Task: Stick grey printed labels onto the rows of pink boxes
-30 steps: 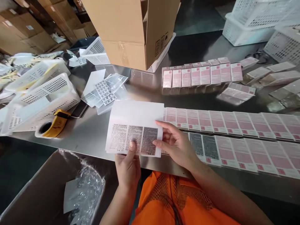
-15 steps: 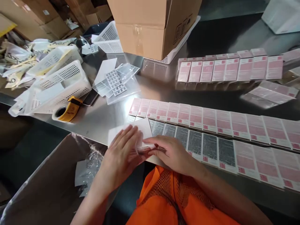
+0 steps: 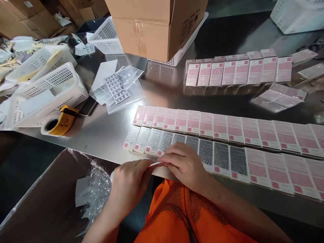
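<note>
Close to the table's front edge, my left hand point(image 3: 130, 179) is closed round a white sheet point(image 3: 156, 164), seen almost edge-on so most of its face is hidden. My right hand point(image 3: 183, 163) pinches the near end of the same sheet between thumb and fingers. Just beyond the hands lies a row of small flat boxes with dark grey panels point(image 3: 153, 141), and pink-and-white boxes point(image 3: 258, 167) continue that row to the right. Behind it runs a second row of pink-and-white boxes point(image 3: 181, 120).
A brown carton point(image 3: 141, 33) stands in a white basket at the back. Label sheets point(image 3: 116, 88) and clear bags lie left of centre. A tape roll point(image 3: 52, 126), a phone point(image 3: 87, 106) and white baskets point(image 3: 73, 82) sit at left. Below, a lined bin point(image 3: 37, 195) holds plastic scraps.
The white sheet has turned from lying face up under my left palm to nearly edge-on. My left fingers have curled round it. More dark-panelled boxes are uncovered as the view shifts.
</note>
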Demonstrator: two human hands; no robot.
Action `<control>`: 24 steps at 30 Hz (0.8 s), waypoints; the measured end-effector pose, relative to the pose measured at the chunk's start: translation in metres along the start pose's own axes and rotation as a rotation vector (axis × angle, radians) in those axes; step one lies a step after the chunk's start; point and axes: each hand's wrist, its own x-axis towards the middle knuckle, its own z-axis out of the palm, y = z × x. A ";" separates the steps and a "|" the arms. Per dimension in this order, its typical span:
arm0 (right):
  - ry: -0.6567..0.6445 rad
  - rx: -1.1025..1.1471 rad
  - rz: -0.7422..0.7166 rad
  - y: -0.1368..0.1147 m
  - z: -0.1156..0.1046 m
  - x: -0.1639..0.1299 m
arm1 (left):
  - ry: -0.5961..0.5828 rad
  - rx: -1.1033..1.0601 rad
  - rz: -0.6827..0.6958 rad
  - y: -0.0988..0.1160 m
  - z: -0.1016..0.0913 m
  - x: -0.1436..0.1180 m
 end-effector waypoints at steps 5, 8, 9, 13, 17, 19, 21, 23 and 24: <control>0.078 0.036 0.025 -0.002 0.001 0.000 | 0.046 0.054 -0.009 0.005 0.004 -0.002; 0.147 0.070 0.047 -0.005 0.001 0.002 | 0.086 0.103 -0.010 0.007 0.005 -0.004; 0.164 0.075 0.050 -0.006 0.001 0.002 | 0.097 0.119 -0.010 0.007 0.006 -0.004; 0.195 0.050 0.049 -0.010 0.000 0.003 | 0.137 0.140 0.000 0.009 0.005 -0.004; 0.202 -0.074 -0.019 -0.013 -0.002 0.001 | 0.109 0.077 -0.035 0.009 0.004 -0.003; 0.176 -0.169 -0.065 -0.014 -0.004 0.000 | 0.049 0.007 -0.090 0.008 0.004 -0.002; 0.149 -0.249 -0.114 -0.014 -0.005 -0.001 | -0.032 -0.116 -0.148 0.005 0.003 0.000; 0.118 -0.309 -0.154 -0.014 -0.007 -0.001 | -0.103 -0.286 -0.176 0.000 0.002 0.002; 0.096 -0.332 -0.167 -0.013 -0.007 0.000 | -0.138 -0.378 -0.179 -0.003 0.001 0.002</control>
